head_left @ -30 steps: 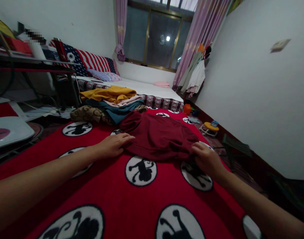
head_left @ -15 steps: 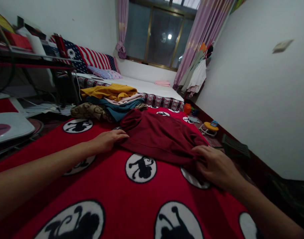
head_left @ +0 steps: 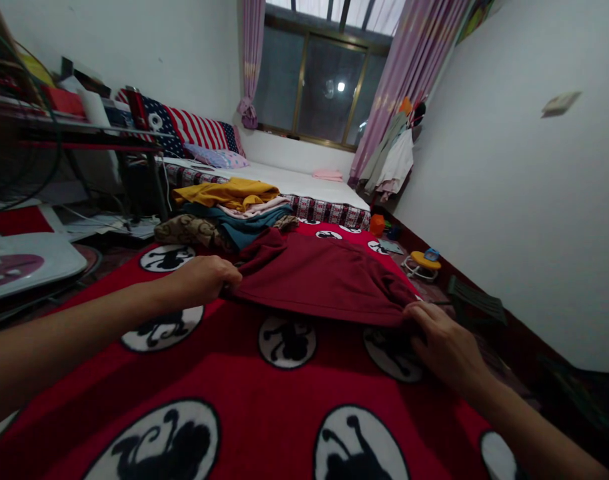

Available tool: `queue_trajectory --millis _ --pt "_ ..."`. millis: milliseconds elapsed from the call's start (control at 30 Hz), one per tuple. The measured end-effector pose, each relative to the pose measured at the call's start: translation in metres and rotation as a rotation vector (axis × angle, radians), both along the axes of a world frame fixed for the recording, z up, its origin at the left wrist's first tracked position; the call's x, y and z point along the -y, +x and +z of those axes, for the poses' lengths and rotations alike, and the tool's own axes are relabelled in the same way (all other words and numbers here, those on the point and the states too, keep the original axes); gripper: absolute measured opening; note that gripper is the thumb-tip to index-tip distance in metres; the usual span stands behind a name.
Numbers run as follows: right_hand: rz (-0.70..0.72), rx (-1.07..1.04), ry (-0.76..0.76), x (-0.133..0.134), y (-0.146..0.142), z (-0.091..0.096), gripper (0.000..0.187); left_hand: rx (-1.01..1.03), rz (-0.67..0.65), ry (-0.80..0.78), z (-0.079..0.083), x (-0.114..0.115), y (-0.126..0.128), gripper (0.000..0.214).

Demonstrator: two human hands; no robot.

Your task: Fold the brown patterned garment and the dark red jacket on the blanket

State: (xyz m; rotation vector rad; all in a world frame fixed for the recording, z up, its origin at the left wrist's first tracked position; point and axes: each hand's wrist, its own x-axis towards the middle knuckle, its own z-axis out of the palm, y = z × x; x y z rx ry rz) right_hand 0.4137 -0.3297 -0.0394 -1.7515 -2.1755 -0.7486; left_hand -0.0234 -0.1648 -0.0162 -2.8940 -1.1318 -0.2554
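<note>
A dark red garment (head_left: 319, 277), its exact kind unclear, is spread over the red blanket (head_left: 264, 420) with white circles and black figures. My left hand (head_left: 212, 277) is closed on the left end of its near edge. On the right end, my right hand (head_left: 442, 337) pinches the same edge. Between the hands the edge is pulled fairly straight and lifted a little off the blanket, casting a shadow. Behind the garment's left side lies a pile of clothes: a yellow one (head_left: 229, 193) on top, a teal one (head_left: 244, 227) and a brown patterned one (head_left: 192, 230) below.
Beyond the blanket stands a bed (head_left: 284, 175) with a white top below the window. A cluttered desk (head_left: 94, 128) and a white chair seat (head_left: 29, 260) are on the left. To the right are a small yellow stool (head_left: 424, 261) and a dark green stool (head_left: 477, 298).
Both hands have raised the garment's near edge and drawn it taut; the left hand moved slightly left and the right hand slightly right. Its bunched right corner is straighter. The view shifted slightly.
</note>
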Motion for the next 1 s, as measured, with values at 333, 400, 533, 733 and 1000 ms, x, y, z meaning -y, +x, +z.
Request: queue_trajectory --millis 333,400,533,733,1000 --pt "-0.049 -0.002 -0.133 0.046 0.032 -0.003 0.035 -0.106 -0.002 -0.208 0.012 0.026 -0.034 0.024" --pt "-0.059 -0.013 -0.218 0.056 0.04 -0.007 0.046 -0.156 0.007 -0.239 0.001 0.028 -0.035 0.026" --pt "-0.04 -0.166 -0.509 0.072 0.056 0.0 0.053 -0.233 -0.016 -0.288 -0.014 0.025 -0.024 0.027" --pt "-0.175 -0.554 -0.518 0.013 0.053 0.029 0.034 -0.015 -0.153 -0.169 -0.008 0.015 0.05 0.034" --pt "-0.25 -0.36 -0.16 -0.066 0.058 -0.033 0.041 0.087 0.003 -0.189 -0.073 -0.007 0.128 0.067"
